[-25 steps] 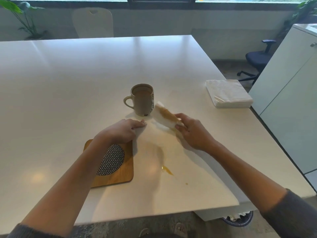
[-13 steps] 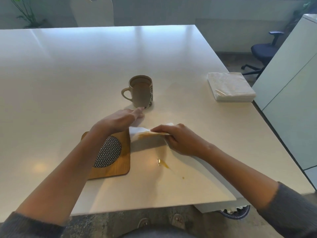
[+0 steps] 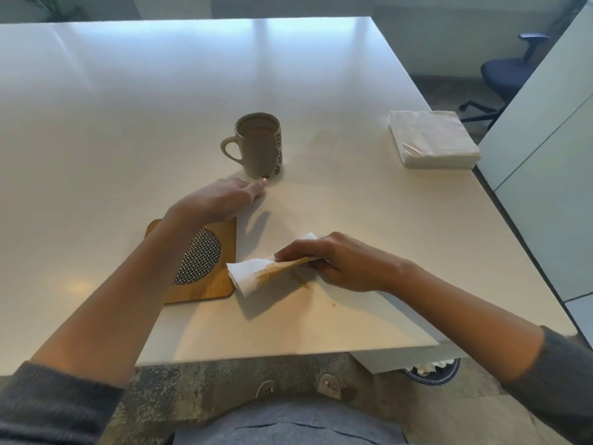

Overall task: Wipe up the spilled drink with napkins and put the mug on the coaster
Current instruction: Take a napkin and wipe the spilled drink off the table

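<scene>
Right hand gripped a folded napkin, fingers curled round it, pressing it flat on the table; napkin's free end stuck out to the left of the hand, white at the tip, brown-stained near the fingers; its tip lay just beside the coaster, at that one's right edge, contact unclear. A thin brown smear sat right under the hand's front edge, one small drop nearer the person than the hand. Left hand lay flat, fingers straight and together, holding nothing; fingertip just short of the mug base, touching or not I couldn't tell; forearm crossed over the coaster, hiding its left part. Mug stood upright beyond the left hand, handle to the left, brown drink inside, not on the coaster. Napkin stack sat well beyond and to the right of the right hand, close to the table's right edge. Open tabletop lay between both hands, also beyond the mug; near table edge ran close behind both forearms; wiping spot was nearer that edge than the mug was.
</scene>
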### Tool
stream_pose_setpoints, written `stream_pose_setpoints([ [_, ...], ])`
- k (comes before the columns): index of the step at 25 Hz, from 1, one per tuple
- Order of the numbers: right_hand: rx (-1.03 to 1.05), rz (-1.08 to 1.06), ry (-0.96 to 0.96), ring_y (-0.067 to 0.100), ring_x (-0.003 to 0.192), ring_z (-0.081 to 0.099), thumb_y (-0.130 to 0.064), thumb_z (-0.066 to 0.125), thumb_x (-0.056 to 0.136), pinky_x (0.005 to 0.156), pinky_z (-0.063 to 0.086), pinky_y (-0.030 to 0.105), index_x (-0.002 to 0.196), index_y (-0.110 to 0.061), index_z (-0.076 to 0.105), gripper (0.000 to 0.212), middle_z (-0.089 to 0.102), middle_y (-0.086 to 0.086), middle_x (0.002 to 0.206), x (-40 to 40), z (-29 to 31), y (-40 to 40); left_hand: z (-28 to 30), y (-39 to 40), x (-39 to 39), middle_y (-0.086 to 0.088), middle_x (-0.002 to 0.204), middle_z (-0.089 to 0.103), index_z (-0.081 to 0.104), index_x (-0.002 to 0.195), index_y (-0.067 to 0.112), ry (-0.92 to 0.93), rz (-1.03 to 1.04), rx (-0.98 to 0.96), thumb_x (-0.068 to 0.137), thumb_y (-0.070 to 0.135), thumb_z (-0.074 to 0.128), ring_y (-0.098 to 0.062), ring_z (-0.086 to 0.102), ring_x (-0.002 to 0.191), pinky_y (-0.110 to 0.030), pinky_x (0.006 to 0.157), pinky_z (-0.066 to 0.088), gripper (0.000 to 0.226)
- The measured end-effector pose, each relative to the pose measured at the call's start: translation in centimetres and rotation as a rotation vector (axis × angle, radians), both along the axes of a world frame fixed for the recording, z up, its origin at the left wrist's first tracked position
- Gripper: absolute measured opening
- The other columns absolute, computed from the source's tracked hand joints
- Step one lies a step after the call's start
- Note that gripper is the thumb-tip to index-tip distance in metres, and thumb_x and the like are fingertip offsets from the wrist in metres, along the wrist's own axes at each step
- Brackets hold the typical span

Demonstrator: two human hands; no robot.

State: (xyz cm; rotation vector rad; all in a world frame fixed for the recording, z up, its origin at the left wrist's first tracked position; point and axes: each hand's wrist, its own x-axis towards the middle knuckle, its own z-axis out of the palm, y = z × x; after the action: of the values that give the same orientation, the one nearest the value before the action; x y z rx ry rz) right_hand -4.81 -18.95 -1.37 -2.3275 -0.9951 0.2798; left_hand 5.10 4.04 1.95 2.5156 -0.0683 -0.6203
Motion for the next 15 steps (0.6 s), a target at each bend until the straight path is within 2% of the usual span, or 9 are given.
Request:
stream_pose_setpoints([
  [3, -0.009, 0.025, 0.072, 0.012, 0.112, 0.063, -0.002, 0.044, 0.097, 0.095, 0.051, 0.030, 0.135, -0.023, 0.054, 0.044, 0.066, -0.003, 0.129, -0.7, 0.3, -0.8, -0.1, 0.0, 0.0, -0.012, 0.153, 0.047, 0.054, 0.144, 0.021, -0.023, 0.014, 0.040, 0.101, 0.061, 0.035, -0.031, 0.045, 0.138, -0.043, 0.116, 0.032, 0.061],
  [6, -0.022, 0.043, 0.124, -0.011, 0.096, 0.059, -0.009, 0.046, 0.101, 0.082, 0.042, 0.007, 0.135, -0.018, 0.055, 0.037, 0.066, -0.009, 0.125, -1.8, 0.9, -1.5, -0.1, -0.2, -0.3, -0.012, 0.156, 0.044, 0.052, 0.147, 0.020, -0.046, -0.005, 0.065, 0.104, 0.056, 0.035, -0.032, 0.041, 0.141, -0.041, 0.113, 0.030, 0.059],
  [8, -0.017, 0.047, 0.137, -0.020, 0.085, 0.055, -0.013, 0.048, 0.102, 0.077, 0.037, 0.002, 0.135, -0.015, 0.056, 0.034, 0.065, -0.011, 0.119, -2.5, 1.2, -1.8, -0.2, -0.5, -0.4, -0.012, 0.157, 0.042, 0.051, 0.148, 0.019, -0.061, -0.022, 0.088, 0.104, 0.053, 0.034, -0.032, 0.039, 0.142, -0.041, 0.114, 0.029, 0.057],
  [12, -0.051, 0.022, 0.171, -0.019, 0.092, 0.053, -0.023, 0.048, 0.103, 0.080, 0.034, 0.004, 0.137, -0.021, 0.054, 0.035, 0.067, -0.008, 0.124, -4.3, 1.6, -2.9, -0.1, -0.4, -0.6, -0.010, 0.157, 0.043, 0.054, 0.145, 0.023, -0.099, -0.072, 0.129, 0.105, 0.049, 0.033, -0.030, 0.038, 0.143, -0.039, 0.113, 0.028, 0.052],
  [15, -0.120, -0.020, 0.210, -0.013, 0.093, 0.050, -0.030, 0.047, 0.103, 0.080, 0.033, 0.007, 0.138, -0.031, 0.051, 0.036, 0.062, -0.021, 0.109, -5.7, 2.5, -3.5, 0.1, -0.3, -0.6, -0.007, 0.157, 0.043, 0.055, 0.144, 0.029, -0.113, -0.117, 0.141, 0.106, 0.045, 0.032, -0.029, 0.037, 0.144, -0.038, 0.115, 0.026, 0.048],
])
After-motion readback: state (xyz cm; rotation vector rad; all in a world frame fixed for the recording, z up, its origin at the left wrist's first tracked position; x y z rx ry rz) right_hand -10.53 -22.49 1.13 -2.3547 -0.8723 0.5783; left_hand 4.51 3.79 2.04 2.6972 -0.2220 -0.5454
